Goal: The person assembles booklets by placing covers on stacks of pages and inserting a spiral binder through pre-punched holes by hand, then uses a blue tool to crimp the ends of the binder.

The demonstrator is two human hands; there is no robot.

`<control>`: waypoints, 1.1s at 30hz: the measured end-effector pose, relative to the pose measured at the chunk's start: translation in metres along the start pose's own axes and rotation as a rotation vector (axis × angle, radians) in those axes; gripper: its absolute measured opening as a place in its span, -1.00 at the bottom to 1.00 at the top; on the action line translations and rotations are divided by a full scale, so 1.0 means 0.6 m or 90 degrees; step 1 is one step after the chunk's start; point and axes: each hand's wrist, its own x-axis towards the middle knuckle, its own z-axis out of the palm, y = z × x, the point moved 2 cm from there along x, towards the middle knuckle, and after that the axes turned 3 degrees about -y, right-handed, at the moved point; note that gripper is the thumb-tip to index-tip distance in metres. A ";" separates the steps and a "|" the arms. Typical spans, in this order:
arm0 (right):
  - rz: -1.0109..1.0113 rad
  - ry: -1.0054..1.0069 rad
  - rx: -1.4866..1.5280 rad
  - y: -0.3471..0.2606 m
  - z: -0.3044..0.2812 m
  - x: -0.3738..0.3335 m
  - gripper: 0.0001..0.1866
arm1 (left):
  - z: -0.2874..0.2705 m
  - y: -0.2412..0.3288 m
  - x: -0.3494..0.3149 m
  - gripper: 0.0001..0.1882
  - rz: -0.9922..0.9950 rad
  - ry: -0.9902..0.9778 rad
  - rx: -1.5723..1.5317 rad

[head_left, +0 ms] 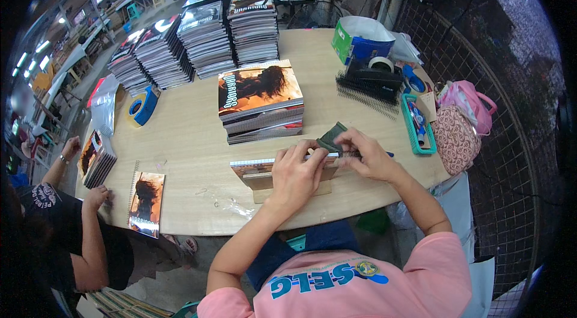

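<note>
On round wooden table (192,137), inside a lit workshop: piles of notebooks (198,38), blue tape dispenser (143,106), teal tray (415,125). At near edge, spiral-bound notebook (258,168) upright on wooden stand (288,189). Left hand (296,172) clamped over its top edge; right hand (365,155) pinching a dark binding coil (336,137) against it.

Both forearms came up from the lower edge, bare below pink short sleeves, and met near the front edge of the table. The left hand (296,174) lay palm down, knuckles up, its fingers curled forward and pressing downward. The right hand (368,155) sat just beside it, nearly touching, wrist bent inward, thumb and forefinger pinched together at the fingertips. The left elbow was bent sharply and stuck out toward the person's left; the right forearm ran straighter.
</note>
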 end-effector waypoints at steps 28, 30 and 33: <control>-0.016 -0.265 0.175 0.102 -0.056 0.073 -0.40 | -0.023 -0.031 -0.028 -0.82 -0.066 -0.020 0.085; -0.055 -0.316 0.221 0.091 -0.045 0.061 -0.44 | -0.022 -0.030 -0.024 -0.82 -0.060 -0.025 0.073; 0.074 -0.235 0.283 0.111 -0.057 0.060 -0.47 | -0.018 -0.029 -0.022 -0.82 -0.058 -0.014 0.075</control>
